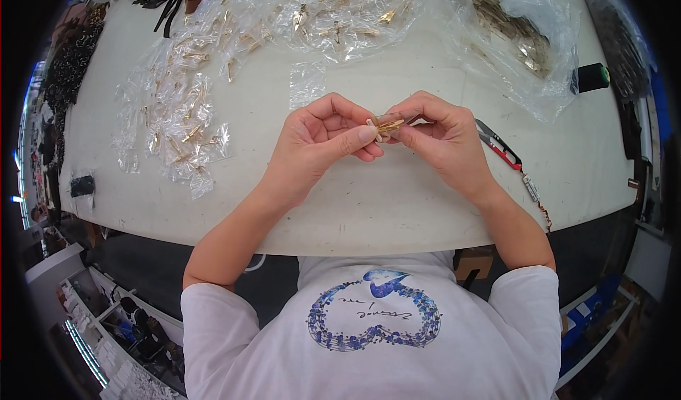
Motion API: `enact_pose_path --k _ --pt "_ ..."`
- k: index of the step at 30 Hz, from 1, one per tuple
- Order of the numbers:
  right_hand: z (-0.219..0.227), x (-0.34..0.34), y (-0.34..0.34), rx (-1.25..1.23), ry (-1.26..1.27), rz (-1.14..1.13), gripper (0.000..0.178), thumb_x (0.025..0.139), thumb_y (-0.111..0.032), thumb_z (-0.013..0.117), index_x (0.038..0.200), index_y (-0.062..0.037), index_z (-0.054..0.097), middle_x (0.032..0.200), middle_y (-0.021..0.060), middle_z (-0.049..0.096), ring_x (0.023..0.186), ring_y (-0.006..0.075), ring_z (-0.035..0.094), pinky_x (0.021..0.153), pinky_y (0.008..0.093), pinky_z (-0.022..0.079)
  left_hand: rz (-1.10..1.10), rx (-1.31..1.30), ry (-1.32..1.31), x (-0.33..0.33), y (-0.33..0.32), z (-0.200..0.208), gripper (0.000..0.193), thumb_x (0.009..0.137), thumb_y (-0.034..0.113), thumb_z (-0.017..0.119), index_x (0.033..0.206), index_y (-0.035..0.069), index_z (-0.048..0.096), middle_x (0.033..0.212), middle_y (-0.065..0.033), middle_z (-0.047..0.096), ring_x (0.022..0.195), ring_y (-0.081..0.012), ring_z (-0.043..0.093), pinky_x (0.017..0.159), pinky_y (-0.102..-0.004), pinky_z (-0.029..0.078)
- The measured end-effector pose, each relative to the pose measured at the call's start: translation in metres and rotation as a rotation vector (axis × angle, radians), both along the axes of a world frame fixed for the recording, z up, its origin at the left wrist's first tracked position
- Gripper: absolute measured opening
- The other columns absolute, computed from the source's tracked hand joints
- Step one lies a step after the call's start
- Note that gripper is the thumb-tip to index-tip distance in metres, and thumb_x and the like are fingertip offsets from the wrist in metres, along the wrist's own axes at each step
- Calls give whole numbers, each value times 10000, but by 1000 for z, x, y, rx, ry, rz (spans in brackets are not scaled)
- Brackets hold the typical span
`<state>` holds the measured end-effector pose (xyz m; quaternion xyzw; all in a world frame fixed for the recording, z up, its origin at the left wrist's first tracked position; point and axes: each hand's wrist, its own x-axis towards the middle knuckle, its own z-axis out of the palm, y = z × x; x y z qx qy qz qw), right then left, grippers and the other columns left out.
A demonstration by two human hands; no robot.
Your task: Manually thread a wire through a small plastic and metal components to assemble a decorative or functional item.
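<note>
Between my two hands, above the middle of the table, is a small gold-coloured metal piece (390, 125) with a whitish part at its left end; it looks like a hair clip. My left hand (319, 134) pinches the whitish end between thumb and fingers. At the other end, the thumb and fingertips of my right hand (447, 137) close on the gold part, partly covering it. A flat clear plastic bag (307, 84) lies just beyond my left hand. Beside my right hand lie black-and-red thread snips (502, 148), tied to a cord.
Many gold pieces in small clear bags (188, 119) spread over the left and far table. A big clear bag (521, 34) with dull metal pieces lies at the far right, near a dark thread spool (593, 78). Dark strips (167, 2) lie at the far left.
</note>
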<state>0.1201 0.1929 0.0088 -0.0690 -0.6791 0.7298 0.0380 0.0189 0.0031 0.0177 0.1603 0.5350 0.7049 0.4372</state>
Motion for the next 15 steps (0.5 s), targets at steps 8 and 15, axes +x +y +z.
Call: enact_pose_path --k 8,15 --pt "14 -7 -6 -223 -27 9 210 944 41 556 1135 41 645 1095 103 677 1005 162 675 888 309 575 39 10 89 1 -7 1 158 948 60 665 1065 -23 599 1025 -129 696 867 -164 703 771 -282 580" --pt "18 6 -12 155 149 84 203 901 60 613 1092 13 665 1092 105 672 994 178 676 901 317 558 19 32 61 2 -4 -7 145 946 60 662 1048 -16 593 994 -95 684 870 -134 686 787 -269 578"
